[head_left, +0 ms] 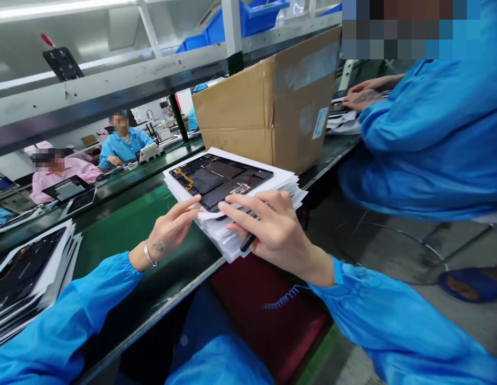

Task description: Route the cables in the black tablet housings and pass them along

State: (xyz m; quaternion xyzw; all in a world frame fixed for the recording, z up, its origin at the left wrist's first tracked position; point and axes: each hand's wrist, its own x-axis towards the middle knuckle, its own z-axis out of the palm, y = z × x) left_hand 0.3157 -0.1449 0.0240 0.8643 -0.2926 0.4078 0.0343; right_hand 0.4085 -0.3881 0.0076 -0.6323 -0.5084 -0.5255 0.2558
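Observation:
An opened tablet (pixel 218 176) lies on a stack of white sheets (pixel 228 240), its dark inside and orange flex cable facing up. At the tablet's near left corner, my left hand (pixel 170 227) has its fingers stretched out, the tips against the edge. My right hand (pixel 272 227) rests over the near right edge with its index and middle fingertips on the tablet. A dark pen-shaped tool (pixel 248 242) is held under that palm; its working end is hidden, so its exact kind cannot be made out.
Behind the stack stands a large cardboard box (pixel 240 112). More opened tablets (pixel 27 262) lie between sheets at left on the green bench (pixel 123 224). A co-worker in a blue smock (pixel 417 123) sits close at right. A metal shelf beam (pixel 112 75) crosses above.

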